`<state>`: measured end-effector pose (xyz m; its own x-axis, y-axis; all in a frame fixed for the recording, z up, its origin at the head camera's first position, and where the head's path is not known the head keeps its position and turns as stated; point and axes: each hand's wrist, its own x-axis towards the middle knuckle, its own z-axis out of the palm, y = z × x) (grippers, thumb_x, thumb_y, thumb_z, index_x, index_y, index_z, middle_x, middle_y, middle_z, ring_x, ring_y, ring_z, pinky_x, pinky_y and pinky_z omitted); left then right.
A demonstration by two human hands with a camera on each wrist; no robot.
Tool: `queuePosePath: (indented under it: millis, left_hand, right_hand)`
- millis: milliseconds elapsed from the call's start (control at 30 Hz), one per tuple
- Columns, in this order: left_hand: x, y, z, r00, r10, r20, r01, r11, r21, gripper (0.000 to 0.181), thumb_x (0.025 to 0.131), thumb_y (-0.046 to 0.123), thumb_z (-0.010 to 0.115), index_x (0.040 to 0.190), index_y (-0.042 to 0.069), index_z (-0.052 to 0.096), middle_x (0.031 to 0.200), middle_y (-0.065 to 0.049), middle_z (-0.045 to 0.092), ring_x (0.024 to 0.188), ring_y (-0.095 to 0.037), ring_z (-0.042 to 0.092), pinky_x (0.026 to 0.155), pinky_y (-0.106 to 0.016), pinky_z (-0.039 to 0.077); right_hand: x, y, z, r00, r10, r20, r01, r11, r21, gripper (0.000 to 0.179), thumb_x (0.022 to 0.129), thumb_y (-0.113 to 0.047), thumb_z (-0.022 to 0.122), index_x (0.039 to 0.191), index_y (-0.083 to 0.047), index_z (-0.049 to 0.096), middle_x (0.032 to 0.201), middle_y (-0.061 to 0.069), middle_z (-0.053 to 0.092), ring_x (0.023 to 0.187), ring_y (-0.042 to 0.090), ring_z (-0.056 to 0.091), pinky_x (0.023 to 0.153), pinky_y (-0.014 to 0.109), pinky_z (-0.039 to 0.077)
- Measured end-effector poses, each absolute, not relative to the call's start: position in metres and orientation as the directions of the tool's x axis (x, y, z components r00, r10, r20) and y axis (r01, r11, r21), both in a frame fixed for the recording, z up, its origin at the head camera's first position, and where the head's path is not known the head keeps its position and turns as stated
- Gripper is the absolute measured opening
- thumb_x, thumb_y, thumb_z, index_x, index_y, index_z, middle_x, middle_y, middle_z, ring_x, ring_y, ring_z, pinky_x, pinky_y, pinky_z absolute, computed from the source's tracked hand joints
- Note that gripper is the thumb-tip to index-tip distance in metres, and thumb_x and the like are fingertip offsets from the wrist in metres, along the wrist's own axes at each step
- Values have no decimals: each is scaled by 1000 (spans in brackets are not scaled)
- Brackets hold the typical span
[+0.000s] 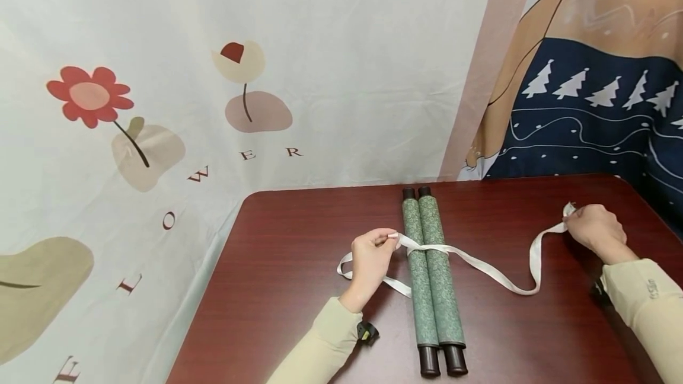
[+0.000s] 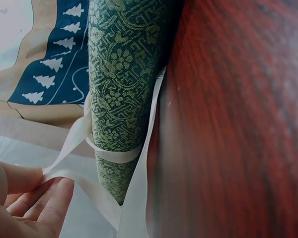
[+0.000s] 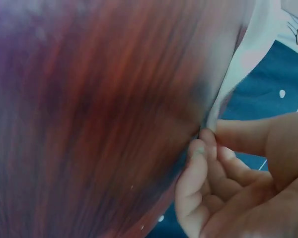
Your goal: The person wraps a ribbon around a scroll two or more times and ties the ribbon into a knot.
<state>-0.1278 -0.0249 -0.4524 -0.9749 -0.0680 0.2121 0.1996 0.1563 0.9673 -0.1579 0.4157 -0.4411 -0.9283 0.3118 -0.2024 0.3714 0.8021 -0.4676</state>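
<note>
Two green patterned scrolls (image 1: 431, 289) with dark end knobs lie side by side on the table, pointing away from me. A white ribbon (image 1: 493, 271) wraps round both of them above their middle. My left hand (image 1: 372, 258) pinches the ribbon just left of the scrolls, and a loose loop hangs behind that hand onto the table. Out to the right, my right hand (image 1: 596, 231) pinches the ribbon near its other end, with a slack curve lying between. The left wrist view shows the brocade scroll (image 2: 116, 89) with the ribbon band (image 2: 116, 156) round it.
The dark red wooden table (image 1: 299, 224) has a rounded far left corner. A pale curtain (image 1: 347, 64) printed with flowers and letters hangs behind it. Navy printed fabric (image 1: 581, 123) with white trees hangs at the back right.
</note>
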Motion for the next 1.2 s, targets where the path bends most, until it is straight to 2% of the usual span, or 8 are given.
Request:
queuePosePath:
  millis: [200, 300, 400, 500, 633, 933, 1100, 1200]
  left_hand:
    - [-126, -25, -451, -978, -70, 195, 184, 140, 973, 10, 90, -5, 74, 98, -8, 80, 85, -16, 78, 75, -28, 77, 64, -18, 55]
    - [-126, -25, -451, -979, -67, 190, 180, 132, 975, 12, 90, -4, 74, 100, -9, 79, 86, -17, 78, 77, -31, 77, 64, -17, 55]
    - [-126, -25, -452, -981, -62, 186, 177, 131, 976, 13, 91, -5, 74, 102, -10, 78, 88, -17, 78, 77, -30, 77, 65, -18, 56]
    - [-125, -25, -452, -981, -60, 186, 177, 128, 976, 15, 90, -6, 73, 103, -11, 78, 90, -17, 78, 78, -27, 77, 66, -19, 57]
    - [-126, -24, -451, -982, -46, 182, 176, 111, 978, 15, 90, -6, 74, 104, -10, 77, 90, -16, 78, 79, -26, 77, 67, -24, 60]
    - [-126, -26, -453, -980, -39, 195, 190, 111, 976, 9, 91, -6, 72, 97, -5, 79, 87, -16, 78, 77, -38, 76, 67, -27, 60]
    - [-126, -25, -452, -981, -37, 192, 188, 98, 977, 10, 92, -5, 71, 98, -7, 79, 88, -17, 78, 78, -39, 76, 73, -47, 62]
    - [-125, -24, -452, -981, -40, 190, 185, 107, 977, 10, 91, -5, 72, 98, -6, 80, 88, -15, 78, 77, -33, 76, 70, -39, 63]
  right_hand:
    - [-158, 396, -442, -952, 280, 127, 154, 792, -591, 30, 101, -15, 62, 102, 14, 72, 80, 21, 74, 88, 46, 63, 73, 48, 42]
    - [-160, 381, -438, -942, 259, 213, 75, 781, -620, 29, 101, -14, 64, 107, 14, 72, 88, 25, 75, 77, 14, 63, 74, 40, 39]
    - [-160, 364, -430, -940, 222, 260, -1, 759, -651, 29, 101, -12, 65, 115, 13, 71, 103, 31, 74, 73, -17, 48, 73, 24, 42]
    - [-160, 343, -422, -945, 191, 265, -49, 719, -693, 32, 101, -10, 67, 123, 13, 68, 108, 33, 72, 73, -27, 42, 65, 8, 41]
    - [-159, 319, -412, -945, 145, 292, -115, 691, -714, 32, 99, -6, 70, 125, 12, 68, 105, 32, 73, 75, -25, 47, 63, 5, 42]
    - [-161, 272, -401, -920, 75, 385, -245, 658, -713, 13, 96, -3, 73, 106, 4, 78, 101, 22, 77, 80, -12, 54, 67, 10, 43]
    - [-165, 249, -401, -913, 33, 407, -300, 621, -724, 15, 95, 1, 73, 109, 3, 79, 104, 21, 77, 90, 11, 64, 71, 11, 43]
    - [-165, 236, -404, -914, -6, 405, -327, 602, -728, 16, 94, 2, 73, 110, 3, 79, 105, 19, 77, 92, 23, 65, 73, 12, 44]
